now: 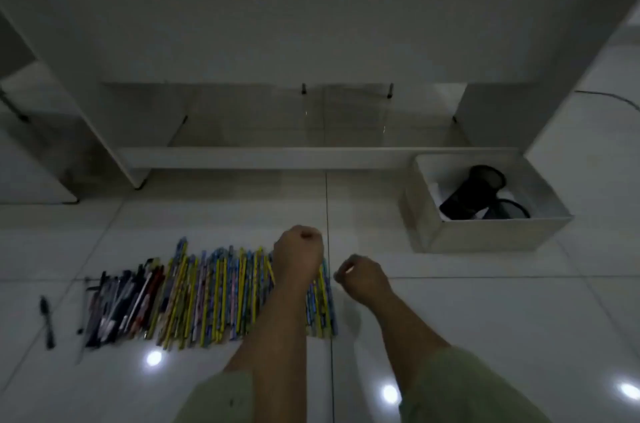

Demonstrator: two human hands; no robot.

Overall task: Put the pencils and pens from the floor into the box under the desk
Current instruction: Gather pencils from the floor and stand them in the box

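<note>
A long row of pencils [221, 294], yellow and blue patterned, lies side by side on the white tiled floor. Several dark pens [121, 308] lie at the row's left end, and one black pen [47, 322] lies apart further left. My left hand [302, 254] is curled into a fist over the right end of the pencil row, hiding some pencils, and I see nothing in it. Just right of the row, my right hand [362, 278] hovers with its fingers curled in and nothing visible in them. The open white box [485, 235] stands at the right, under the desk's edge.
Two black mesh cups [476, 192] lie on their sides inside the box. The white desk [311, 6] fills the upper view, with its low crossbar [277, 157] and legs ahead. A cable [609, 96] runs across the floor at far right.
</note>
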